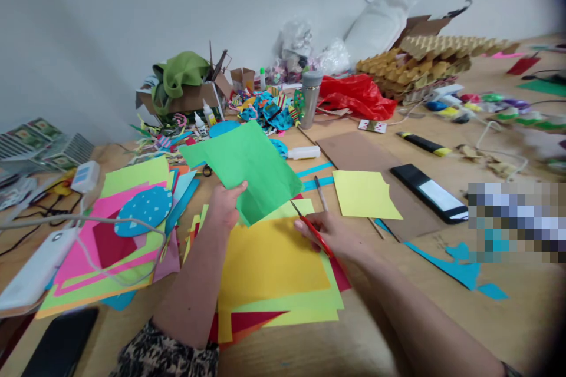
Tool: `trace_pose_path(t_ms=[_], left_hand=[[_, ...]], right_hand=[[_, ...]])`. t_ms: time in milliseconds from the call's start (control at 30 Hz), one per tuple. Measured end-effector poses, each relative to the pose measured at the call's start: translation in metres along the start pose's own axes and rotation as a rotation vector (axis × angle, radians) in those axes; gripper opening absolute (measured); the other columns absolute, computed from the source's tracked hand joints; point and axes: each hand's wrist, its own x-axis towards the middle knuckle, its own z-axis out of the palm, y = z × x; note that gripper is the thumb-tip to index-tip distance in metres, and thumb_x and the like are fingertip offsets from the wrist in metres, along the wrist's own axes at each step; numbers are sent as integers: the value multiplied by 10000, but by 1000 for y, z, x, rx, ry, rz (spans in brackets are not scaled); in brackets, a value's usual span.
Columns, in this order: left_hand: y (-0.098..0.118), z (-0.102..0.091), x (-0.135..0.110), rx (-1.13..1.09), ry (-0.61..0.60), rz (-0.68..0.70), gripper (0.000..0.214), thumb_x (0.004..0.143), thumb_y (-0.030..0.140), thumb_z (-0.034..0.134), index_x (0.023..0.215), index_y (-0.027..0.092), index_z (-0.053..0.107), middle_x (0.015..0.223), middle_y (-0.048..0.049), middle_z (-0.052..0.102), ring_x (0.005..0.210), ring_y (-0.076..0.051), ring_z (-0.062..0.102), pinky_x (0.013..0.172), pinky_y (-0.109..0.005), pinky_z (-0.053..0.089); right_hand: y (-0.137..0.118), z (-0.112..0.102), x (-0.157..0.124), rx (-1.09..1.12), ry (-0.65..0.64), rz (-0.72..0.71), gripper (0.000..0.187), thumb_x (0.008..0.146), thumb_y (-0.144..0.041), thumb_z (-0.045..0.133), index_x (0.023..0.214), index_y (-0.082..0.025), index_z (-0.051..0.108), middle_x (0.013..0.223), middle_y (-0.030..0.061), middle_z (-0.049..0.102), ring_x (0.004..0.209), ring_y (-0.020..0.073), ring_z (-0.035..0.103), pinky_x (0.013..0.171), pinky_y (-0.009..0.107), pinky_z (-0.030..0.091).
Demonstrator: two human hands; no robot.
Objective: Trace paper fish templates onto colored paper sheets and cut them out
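My left hand point(226, 205) pinches the lower left edge of a green sheet of paper point(260, 165), thumb on top, and holds it raised over the table. In my right hand point(329, 230) is a pair of scissors with red handles point(319, 237). Their dark blades point(297, 208) point up and left, with the tip at the sheet's lower right corner; whether they touch it I cannot tell. A pen point(320, 191) sticks up beside my right fingers. Below both hands lies a stack of yellow paper point(274, 259) with lime and red sheets under it.
Coloured sheets and a blue dotted oval point(144, 211) lie left, crossed by a white cable. A pale yellow sheet point(365, 193) and a phone point(428, 193) rest on brown cardboard point(354, 150) at right. Behind stand a steel bottle point(311, 100), a red plastic bag point(356, 97) and egg trays point(402, 73).
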Motion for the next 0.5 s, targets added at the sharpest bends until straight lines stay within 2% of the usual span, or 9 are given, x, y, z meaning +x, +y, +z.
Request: trace_pose_path(t_ms=[133,500], left_hand=[[-3,1,-1,-54,-100,-9,471,458,172,860,908,184,722,944,-68,750,1069,-318,642,926,-445,510],[-5,3,-2,-54,-131,-53,474,448,183,874,899,196,729,926,-51,754,1032,-304,662,926,-435,507]], right_hand=[[2,1,0,55,4,12,475,801,-628,547,649,-180,506,483,-29,481,454,116,466,443,240,302],[-8,-2,-2,135,15,51,501,773,-652,562,681,-160,565,470,-11,520,450,119,478,440,233,331]])
